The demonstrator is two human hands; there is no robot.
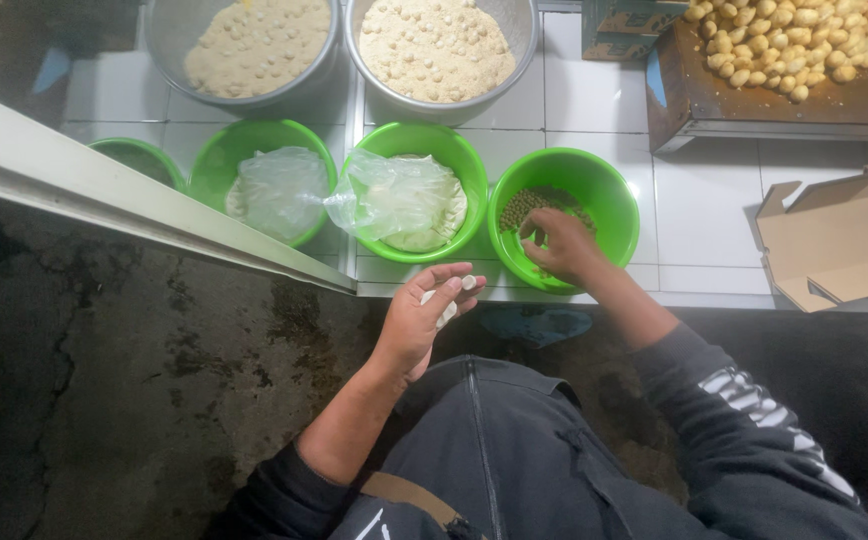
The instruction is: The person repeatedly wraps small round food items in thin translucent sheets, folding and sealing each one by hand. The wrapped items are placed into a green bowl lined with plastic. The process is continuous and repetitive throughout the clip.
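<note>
The right hand [562, 243] reaches into a green bowl [609, 190] of small dark green beans [529, 203], its fingers curled down among them — whether they pinch any I cannot tell. The left hand [424, 318] hovers just in front of the counter edge, fingers closed around a small white piece of dough [446, 304].

Left of that bowl stand two more green bowls, each covered by clear plastic film: the middle one [424, 145] holds pale dough, and so does the next [254, 140]. A fourth green bowl [139, 155] shows partly behind a slanted pale beam [104, 195].

Behind them sit two metal basins [524, 40] filled with pale crumbs. At top right a brown tray [784, 105] carries a heap of small yellowish balls [794, 40]; a teal-printed carton [619, 25] stands beside it. Flattened brown cardboard [839, 235] lies at the right.

The counter [704, 215] is white tile; below it the floor [114, 370] is dark, stained concrete.
</note>
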